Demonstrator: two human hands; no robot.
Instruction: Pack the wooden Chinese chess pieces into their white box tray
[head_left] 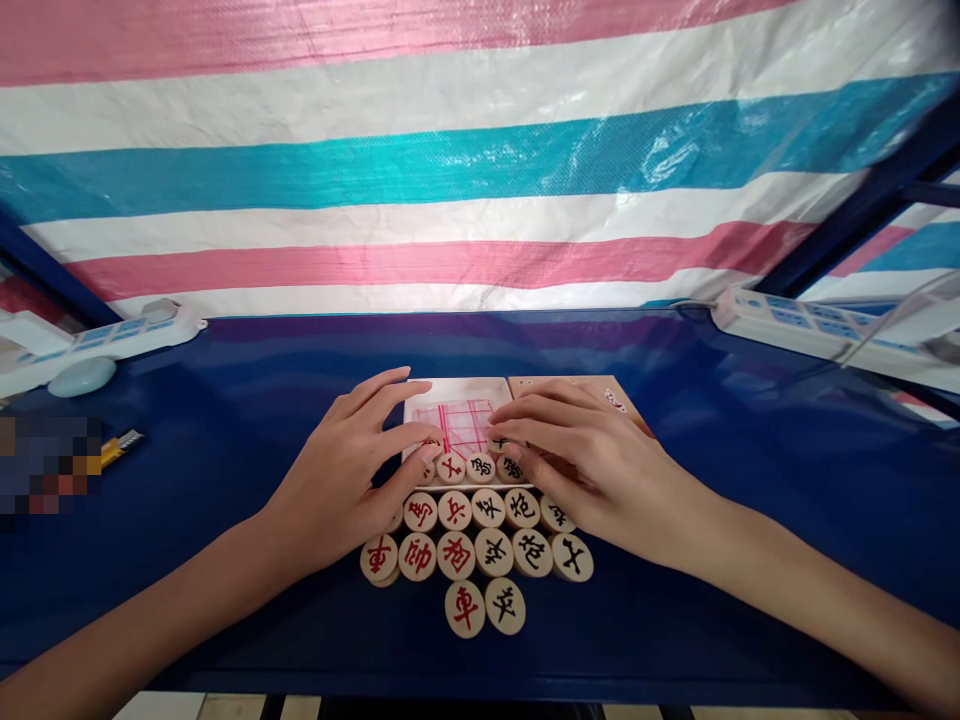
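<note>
My left hand [349, 455] pinches a red-lettered xiangqi piece [433, 444] between thumb and fingers, over the left side of a white box tray [459, 384]. Opposite it, my right hand [589, 450] grips a black-lettered xiangqi piece [498, 444], partly covered by the fingers. Along the tray's near edge sits a row of pieces, among them a red one [451, 468] and a black one [481, 467]. A folded sheet with red grid lines [465, 425] lies inside the tray. My hands hide both ends of the row.
More pieces stand in rows before the tray, red ones [417, 556] left and black ones [533, 553] right. A brown box lid [630, 410] lies beside the tray. Power strips [795, 315] sit at both back corners of the blue table [247, 400]; a yellow cutter [120, 448] lies left.
</note>
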